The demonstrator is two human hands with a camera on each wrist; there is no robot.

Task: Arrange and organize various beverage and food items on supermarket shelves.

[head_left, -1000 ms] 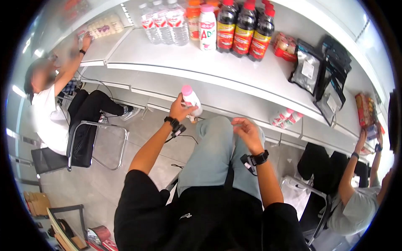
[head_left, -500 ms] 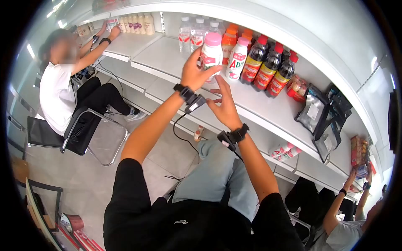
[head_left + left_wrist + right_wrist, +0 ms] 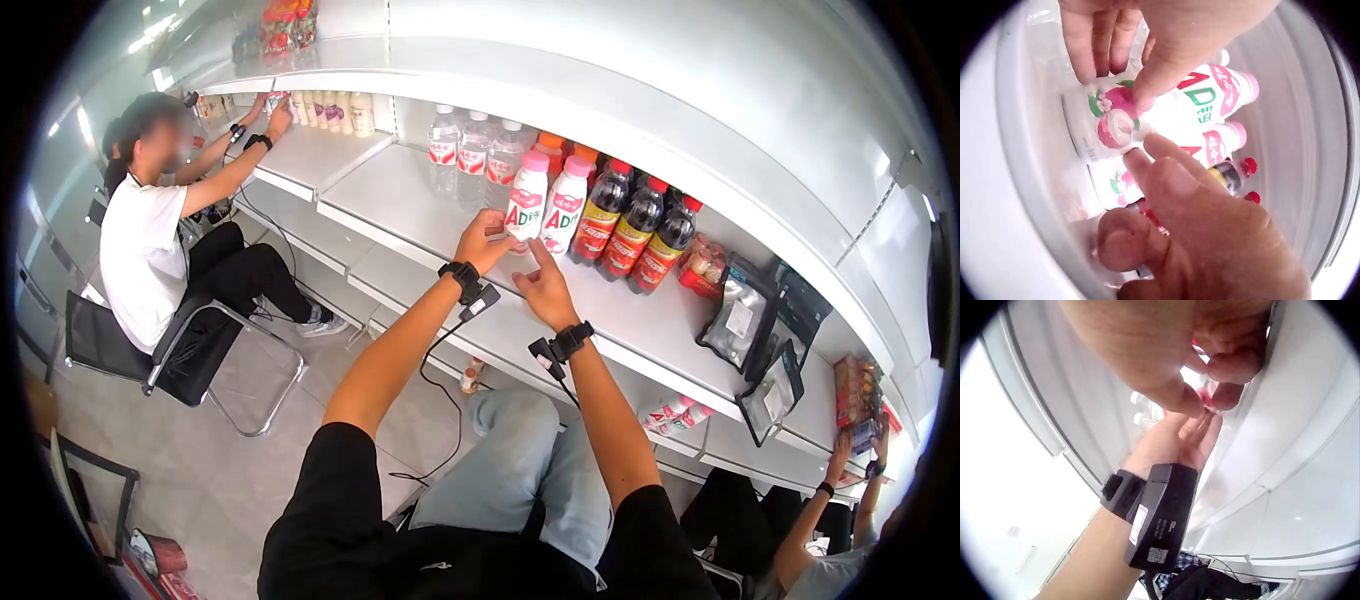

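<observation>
A white bottle with a pink cap [image 3: 526, 203] stands upright on the shelf [image 3: 430, 215], just left of a second such bottle [image 3: 566, 208]. My left hand [image 3: 484, 243] holds it low on its left side, and in the left wrist view the thumb and fingers of that hand [image 3: 1166, 37] pinch its peach-printed lower part [image 3: 1107, 119]. Close to the base of the bottles is my right hand [image 3: 546, 290], its fingers bent and touching or nearly touching the held bottle; which, I cannot tell.
Clear water bottles [image 3: 472, 160] stand to the left, with dark red-capped bottles [image 3: 632, 230] and black pouches [image 3: 738, 318] to the right. Orange bottles [image 3: 549, 145] are behind. On the lower shelf lie two white bottles [image 3: 672, 414]. A seated person [image 3: 145, 240] reaches into the shelf at left.
The left hand has brought the bottle up from above the lap and down onto the shelf beside the matching one. The right hand has followed it to the shelf.
</observation>
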